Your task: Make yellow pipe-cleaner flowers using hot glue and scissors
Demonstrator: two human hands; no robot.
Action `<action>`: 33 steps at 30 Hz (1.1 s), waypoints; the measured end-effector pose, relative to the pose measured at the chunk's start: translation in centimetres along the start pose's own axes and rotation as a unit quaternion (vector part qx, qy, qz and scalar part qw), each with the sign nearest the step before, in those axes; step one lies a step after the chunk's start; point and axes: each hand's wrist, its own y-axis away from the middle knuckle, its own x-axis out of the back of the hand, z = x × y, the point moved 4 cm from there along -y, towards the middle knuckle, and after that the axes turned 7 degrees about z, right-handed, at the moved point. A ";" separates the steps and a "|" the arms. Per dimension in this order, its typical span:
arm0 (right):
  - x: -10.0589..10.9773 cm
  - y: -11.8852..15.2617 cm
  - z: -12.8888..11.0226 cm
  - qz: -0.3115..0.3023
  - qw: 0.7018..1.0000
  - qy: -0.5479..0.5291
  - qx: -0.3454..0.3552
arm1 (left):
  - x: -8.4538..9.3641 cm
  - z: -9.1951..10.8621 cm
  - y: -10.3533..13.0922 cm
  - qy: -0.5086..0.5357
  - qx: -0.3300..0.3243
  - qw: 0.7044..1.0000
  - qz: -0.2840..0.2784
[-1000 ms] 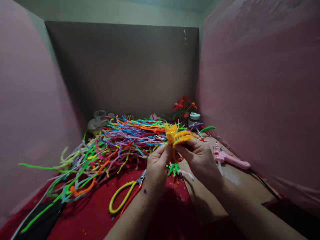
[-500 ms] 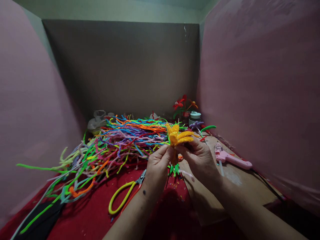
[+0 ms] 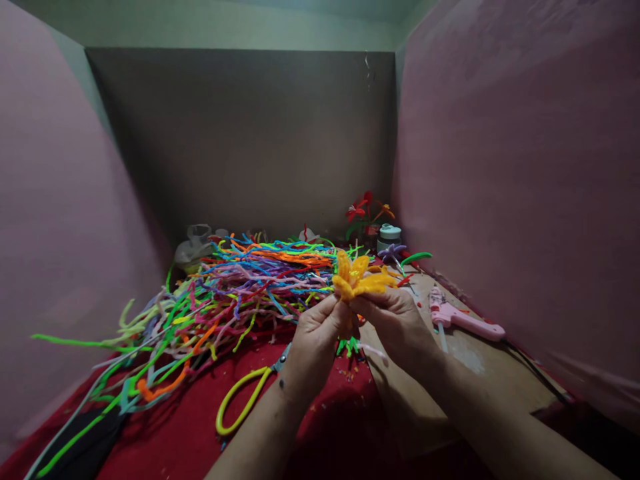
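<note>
A yellow-orange fuzzy flower (image 3: 357, 275) with several pointed petals is held up in front of me, above the red cloth (image 3: 200, 413). My left hand (image 3: 320, 333) pinches its base from the left between thumb and fingers. From the right, my right hand (image 3: 395, 323) is closed on the base and lower petals. The fingertips nearly meet under the petals, and the part below is mostly hidden by them. Yellow-handled scissors (image 3: 243, 400) lie beside my left wrist, their blades partly covered.
A large heap of colourful pipe cleaners (image 3: 250, 280) spreads across the back and left. A pink glue gun (image 3: 465, 320) rests on a brown board (image 3: 410, 400) at the right. Behind stand a lidded jar (image 3: 390, 235) and red flowers (image 3: 357, 210). Walls close in both sides.
The flower has turned and its petals now fan out more towards me. Both hands sit slightly lower and closer under it, and the dark stem that showed below is now hidden.
</note>
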 end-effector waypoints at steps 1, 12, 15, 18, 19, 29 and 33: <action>0.1 0.0 -0.1 -0.003 1.000 0.004 0.006 | 0.0 -0.1 0.0 0.012 0.005 1.000 -0.004; 0.4 0.6 -1.2 -0.041 0.993 0.085 0.068 | 0.8 -1.0 -0.2 0.015 0.038 0.999 -0.009; 0.3 0.8 -1.1 -0.048 0.993 0.075 0.072 | 0.3 -0.5 -0.1 0.053 0.043 0.997 -0.026; 0.1 0.8 -1.1 -0.066 0.991 0.084 0.075 | 0.2 -0.2 -0.2 0.083 0.049 0.995 -0.026; 0.1 0.7 -1.1 -0.073 0.991 0.091 0.072 | 0.3 -0.2 -0.3 0.086 0.051 0.995 -0.022; -0.7 -0.1 -0.6 -0.085 0.993 0.052 0.066 | 0.7 -0.1 -0.6 0.095 0.057 0.994 -0.019; -1.1 -0.8 0.0 -0.074 0.995 0.008 0.066 | 1.3 -0.5 -1.0 0.055 0.042 0.997 0.020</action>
